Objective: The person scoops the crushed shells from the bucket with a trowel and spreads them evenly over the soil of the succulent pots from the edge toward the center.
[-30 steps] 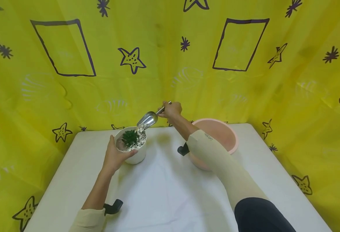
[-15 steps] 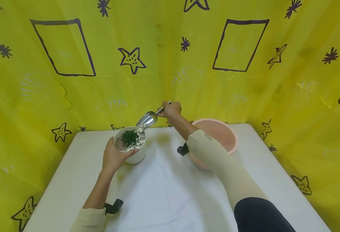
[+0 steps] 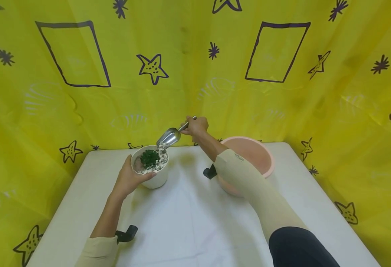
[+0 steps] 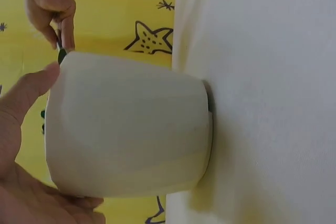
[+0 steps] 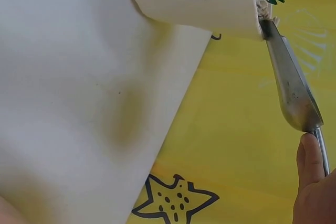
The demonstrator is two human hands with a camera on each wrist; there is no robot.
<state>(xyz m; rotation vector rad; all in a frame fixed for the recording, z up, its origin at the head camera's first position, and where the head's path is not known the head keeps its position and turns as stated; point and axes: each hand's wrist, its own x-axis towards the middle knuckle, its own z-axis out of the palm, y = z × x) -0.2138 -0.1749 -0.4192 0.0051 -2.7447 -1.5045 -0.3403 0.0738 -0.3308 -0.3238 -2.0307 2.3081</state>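
A white flowerpot (image 3: 158, 179) stands upright at the back left of the table, with a small green plant (image 3: 150, 158) in it. White pebbles (image 3: 162, 163) lie around the plant, mostly on its right side. My left hand (image 3: 128, 180) grips the pot from the near left, its thumb (image 4: 32, 90) along the rim and its fingers round the other side. In my right hand (image 3: 197, 126) is the handle of a metal scoop (image 3: 170, 137), tilted down to the left. The scoop's mouth rests right at the pot's rim, pebbles at its lip, as the right wrist view shows.
A pink basin (image 3: 246, 148) stands at the back right, partly hidden behind my right forearm; its contents do not show. The white-covered table (image 3: 182, 222) ends at a yellow patterned curtain (image 3: 189, 89).
My left forearm and wrist have shifted slightly left, with the hand still on the pot. The scoop and right hand have stayed nearly still at the rim.
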